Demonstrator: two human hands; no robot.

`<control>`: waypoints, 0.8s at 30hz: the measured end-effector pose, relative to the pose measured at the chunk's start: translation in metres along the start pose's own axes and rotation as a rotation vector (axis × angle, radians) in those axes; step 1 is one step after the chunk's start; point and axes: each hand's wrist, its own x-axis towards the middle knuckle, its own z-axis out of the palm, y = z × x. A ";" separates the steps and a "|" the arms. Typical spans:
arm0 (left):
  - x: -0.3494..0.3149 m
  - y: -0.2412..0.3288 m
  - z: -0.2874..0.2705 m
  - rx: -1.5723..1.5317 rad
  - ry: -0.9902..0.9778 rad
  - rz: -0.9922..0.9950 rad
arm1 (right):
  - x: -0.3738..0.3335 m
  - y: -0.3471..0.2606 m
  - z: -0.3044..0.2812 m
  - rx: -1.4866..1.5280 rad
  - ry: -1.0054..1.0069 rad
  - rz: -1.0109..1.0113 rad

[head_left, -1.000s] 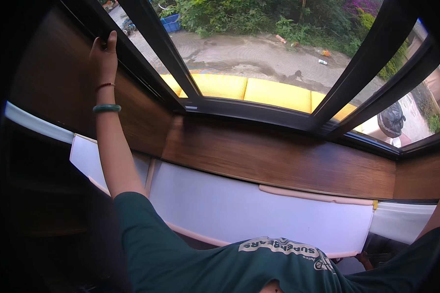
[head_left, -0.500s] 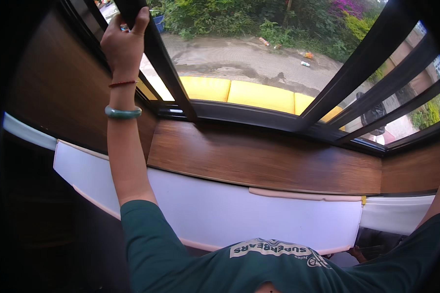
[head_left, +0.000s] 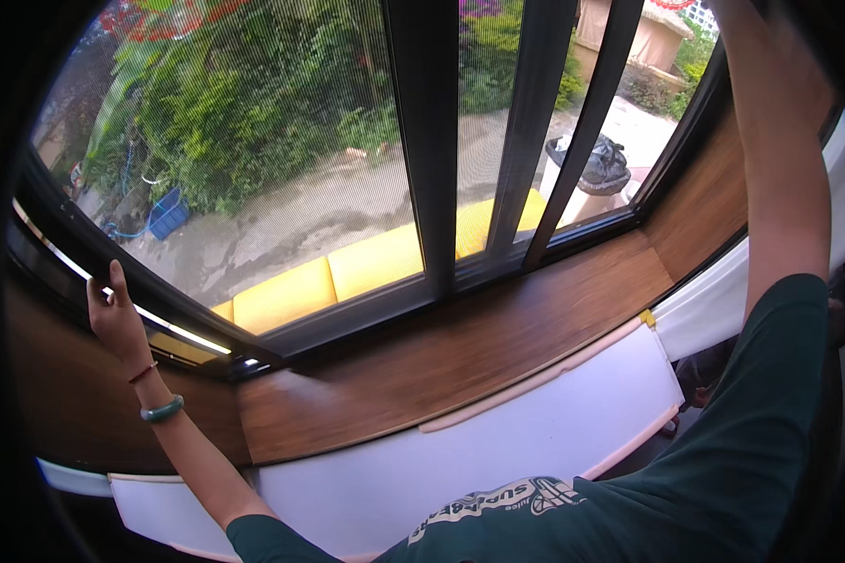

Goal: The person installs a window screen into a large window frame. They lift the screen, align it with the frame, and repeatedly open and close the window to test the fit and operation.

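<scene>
My left hand [head_left: 117,314] is at the left side of the window, its fingers bent around the upright edge of a dark sliding window frame [head_left: 174,305]. One digit points up along the frame. A red cord bracelet [head_left: 143,372] and a green bangle [head_left: 162,408] circle that wrist. Raised at the upper right, my right forearm [head_left: 784,178] runs up past the top edge, so the hand is cut off. The sash has a fine mesh screen [head_left: 282,159], and a dark upright bar [head_left: 427,141] stands at its right side.
Below the window lies a brown wooden sill [head_left: 460,347]. A white board [head_left: 498,441] with pinkish edging is between it and my body. White cloth [head_left: 704,296] hangs at the right. Outside are yellow cushions [head_left: 376,266], shrubs and a bin with a black bag [head_left: 596,164].
The view has swung left and tilted. My left hand now appears lower and farther left, still on the window frame. My right arm has come up into view at the right.
</scene>
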 end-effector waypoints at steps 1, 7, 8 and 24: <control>-0.005 0.004 0.006 -0.083 -0.003 0.021 | -0.006 -0.011 -0.011 -0.038 0.015 0.011; 0.009 -0.016 -0.040 -0.097 0.095 0.124 | 0.030 0.017 -0.026 0.257 0.158 0.168; 0.015 0.001 -0.020 -0.128 0.105 0.162 | 0.025 0.037 -0.010 0.457 0.116 0.236; 0.078 -0.050 -0.040 -0.596 -0.300 -0.084 | -0.005 -0.037 -0.002 0.494 0.068 0.344</control>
